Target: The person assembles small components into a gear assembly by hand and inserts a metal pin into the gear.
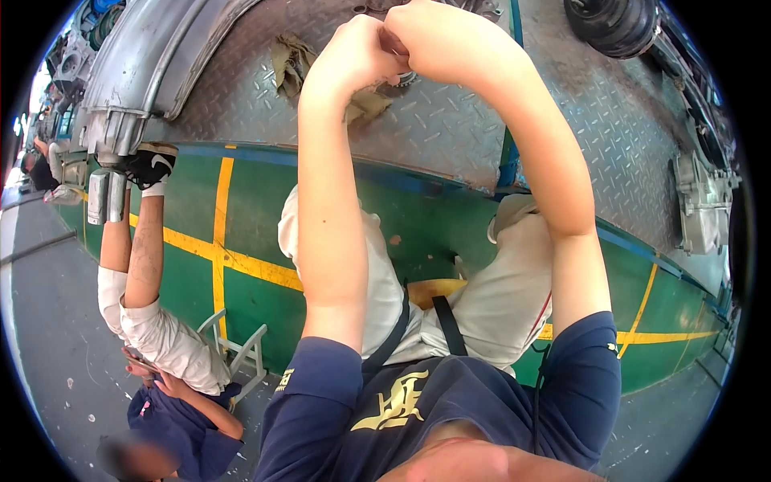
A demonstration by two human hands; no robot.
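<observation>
My left hand [350,55] and my right hand [438,40] are together at the top of the view, over a steel tread-plate work surface [450,136]. Both have their fingers closed and curled inward, almost touching. Whatever lies between them is mostly hidden behind the hands. Just below the fingers shows the toothed edge of a small metal part [408,79]; I cannot tell whether it is held or lies on the plate. A crumpled brownish rag [291,64] lies left of my left hand, and a tan cloth [368,106] sits beneath its wrist.
A large metal housing [152,64] stands at left, near a seated person [181,410] and a white stool frame [249,353]. At right are a black ribbed part [606,24] and a metal casting [700,205]. The plate's blue edge [385,170] runs before my knees.
</observation>
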